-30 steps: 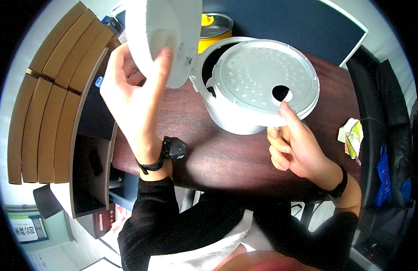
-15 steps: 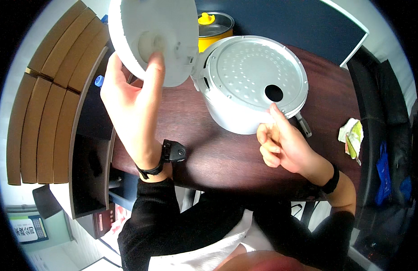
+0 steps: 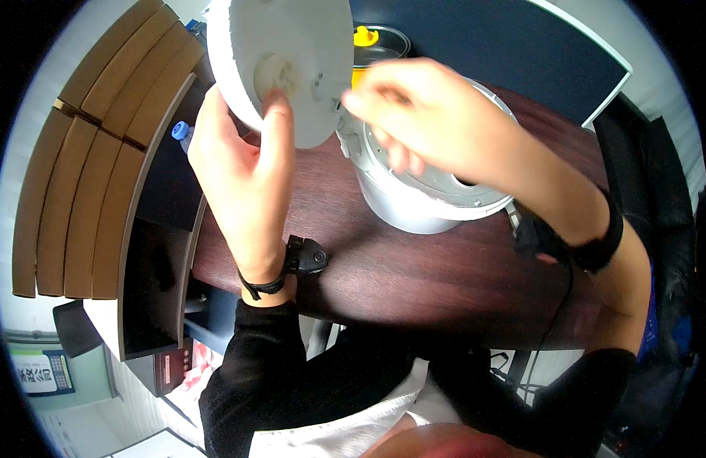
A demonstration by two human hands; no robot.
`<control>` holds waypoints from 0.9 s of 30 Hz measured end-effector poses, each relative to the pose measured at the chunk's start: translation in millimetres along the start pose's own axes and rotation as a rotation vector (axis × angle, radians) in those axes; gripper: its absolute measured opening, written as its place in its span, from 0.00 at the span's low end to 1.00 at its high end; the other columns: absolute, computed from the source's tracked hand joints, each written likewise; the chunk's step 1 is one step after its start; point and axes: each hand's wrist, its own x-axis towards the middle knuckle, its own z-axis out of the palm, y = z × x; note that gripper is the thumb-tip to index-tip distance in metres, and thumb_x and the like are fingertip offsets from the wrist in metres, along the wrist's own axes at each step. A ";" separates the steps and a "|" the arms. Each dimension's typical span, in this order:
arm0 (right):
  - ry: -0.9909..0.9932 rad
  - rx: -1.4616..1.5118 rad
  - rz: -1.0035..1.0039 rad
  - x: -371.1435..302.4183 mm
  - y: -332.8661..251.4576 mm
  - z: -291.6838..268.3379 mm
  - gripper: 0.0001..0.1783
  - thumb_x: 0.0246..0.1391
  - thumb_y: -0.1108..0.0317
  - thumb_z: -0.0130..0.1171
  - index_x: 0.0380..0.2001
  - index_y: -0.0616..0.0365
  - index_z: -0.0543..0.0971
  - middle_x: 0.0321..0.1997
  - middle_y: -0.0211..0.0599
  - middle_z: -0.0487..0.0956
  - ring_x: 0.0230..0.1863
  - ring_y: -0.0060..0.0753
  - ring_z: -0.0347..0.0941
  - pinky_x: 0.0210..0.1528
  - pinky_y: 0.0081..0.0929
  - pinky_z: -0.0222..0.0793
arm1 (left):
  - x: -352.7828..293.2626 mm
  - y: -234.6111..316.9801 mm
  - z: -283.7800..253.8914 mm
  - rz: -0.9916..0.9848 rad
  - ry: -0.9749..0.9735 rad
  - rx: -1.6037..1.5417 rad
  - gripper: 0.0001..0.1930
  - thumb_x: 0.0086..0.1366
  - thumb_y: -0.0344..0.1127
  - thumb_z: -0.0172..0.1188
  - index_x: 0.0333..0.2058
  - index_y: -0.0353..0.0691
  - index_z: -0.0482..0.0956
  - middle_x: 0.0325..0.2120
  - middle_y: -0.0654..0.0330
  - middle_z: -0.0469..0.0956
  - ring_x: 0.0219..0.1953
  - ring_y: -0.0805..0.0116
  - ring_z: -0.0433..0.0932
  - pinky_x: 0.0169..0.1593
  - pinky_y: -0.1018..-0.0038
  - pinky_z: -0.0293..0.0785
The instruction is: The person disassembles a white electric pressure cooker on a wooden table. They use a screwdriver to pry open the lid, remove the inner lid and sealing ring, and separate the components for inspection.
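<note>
My left hand (image 3: 242, 175) grips the edge of a white rounded plastic lid cover (image 3: 303, 42), its thumb on the inner face beside a round fitting. The cover is raised on edge, next to the hinge side of a white rice cooker (image 3: 402, 217). My right hand (image 3: 444, 126) is above the cooker, its index finger reaching to the lower right edge of the cover near the hinge. Motion blurs its fingers, so whether they touch or hold anything is unclear. That hand and forearm hide much of the cooker's grey metal lid plate (image 3: 437, 182).
Behind the cooker stands a yellow pot (image 3: 359, 76) with a glass lid. A dark partition (image 3: 505, 46) closes off the back of the brown table (image 3: 398, 286). Cardboard boxes (image 3: 78, 198) and a blue-capped bottle (image 3: 182, 130) are at the left. A black sofa (image 3: 669, 206) is on the right.
My right hand has moved up and left from the cooker's front rim to the cover's edge by the hinge. My left hand still holds the cover; the whole view has shifted slightly.
</note>
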 end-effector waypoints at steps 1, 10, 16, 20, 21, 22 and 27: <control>0.100 -0.111 -0.114 15.9 2.3 3.5 0.19 0.57 0.58 0.51 0.27 0.66 0.77 0.14 0.42 0.75 0.15 0.32 0.73 0.20 0.30 0.69 | 0.5 0.4 0.7 0.004 0.000 -0.003 0.09 0.57 0.32 0.58 0.33 0.32 0.73 0.22 0.58 0.75 0.22 0.74 0.73 0.27 0.78 0.68; 0.231 -0.324 -0.400 57.5 9.6 24.1 0.15 0.53 0.64 0.53 0.29 0.69 0.77 0.21 0.54 0.76 0.26 0.49 0.76 0.30 0.36 0.73 | 0.1 -3.7 0.9 0.058 0.044 0.088 0.09 0.57 0.32 0.57 0.33 0.32 0.73 0.21 0.57 0.74 0.21 0.70 0.72 0.27 0.76 0.68; 0.204 -0.355 -0.463 56.8 9.7 19.0 0.15 0.49 0.63 0.55 0.26 0.69 0.78 0.19 0.57 0.75 0.25 0.53 0.76 0.29 0.39 0.74 | -0.7 -7.7 2.4 0.081 0.065 0.088 0.08 0.57 0.31 0.57 0.33 0.32 0.73 0.22 0.57 0.74 0.22 0.69 0.73 0.29 0.75 0.68; 0.038 -0.473 -0.287 54.2 -3.8 9.3 0.15 0.52 0.63 0.58 0.35 0.66 0.75 0.24 0.44 0.77 0.25 0.36 0.76 0.30 0.27 0.71 | -1.3 -3.5 1.2 -0.007 0.020 -0.031 0.09 0.56 0.30 0.58 0.35 0.32 0.73 0.24 0.56 0.75 0.26 0.69 0.75 0.31 0.76 0.70; 0.020 -0.485 -0.297 54.7 -4.1 8.1 0.15 0.52 0.63 0.58 0.35 0.66 0.75 0.24 0.44 0.77 0.25 0.36 0.76 0.30 0.27 0.71 | -1.8 -4.4 1.3 -0.014 0.015 -0.047 0.10 0.55 0.30 0.59 0.35 0.32 0.73 0.25 0.56 0.76 0.27 0.70 0.75 0.31 0.76 0.70; 0.002 -0.498 -0.308 55.6 -3.8 6.8 0.15 0.52 0.63 0.58 0.35 0.66 0.75 0.24 0.44 0.77 0.25 0.35 0.76 0.31 0.27 0.70 | -2.1 -5.0 1.1 -0.021 0.011 -0.062 0.11 0.55 0.30 0.60 0.35 0.32 0.73 0.25 0.56 0.76 0.27 0.70 0.76 0.32 0.76 0.70; 0.037 -0.546 -0.380 56.7 -3.4 0.5 0.14 0.49 0.64 0.59 0.35 0.64 0.74 0.24 0.43 0.75 0.27 0.36 0.75 0.32 0.26 0.70 | -2.1 -6.9 -0.9 -0.018 -0.040 -0.031 0.14 0.53 0.31 0.62 0.37 0.31 0.73 0.28 0.54 0.76 0.29 0.68 0.77 0.34 0.75 0.72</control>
